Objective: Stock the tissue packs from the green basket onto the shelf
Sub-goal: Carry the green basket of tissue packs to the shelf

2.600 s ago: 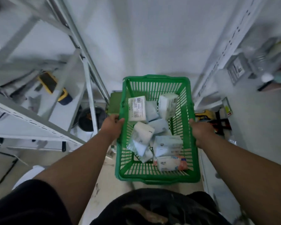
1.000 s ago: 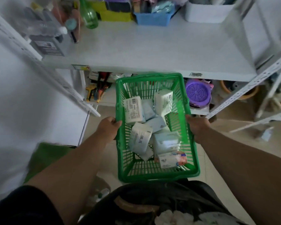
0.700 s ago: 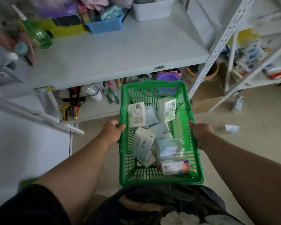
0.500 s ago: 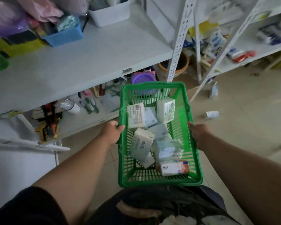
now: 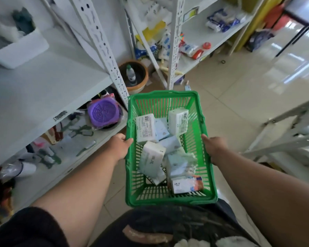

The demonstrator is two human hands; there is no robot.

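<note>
Both hands, left hand (image 5: pixel 120 146) and right hand (image 5: pixel 214 148), grip the green basket (image 5: pixel 165 97) rims, held before the shelf (image 5: pixel 43 93). Loose tissue packs (image 5: pixel 151 157) inside could slide out if it tilts.

R hand (image 5: pixel 215 148) fingers hidden under basket (image 5: pixel 169 200) rim; lower packs (image 5: pixel 151 161) buried; far shelf (image 5: pixel 194 56) goods blurred.

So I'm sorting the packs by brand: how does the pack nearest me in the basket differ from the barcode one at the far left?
The nearest pack has an orange-red end; the barcode pack is plain white with printed text. The nearest pack lies low on the green basket floor; the barcode pack leans against the left wall. Both are small wrapped blocks.
</note>
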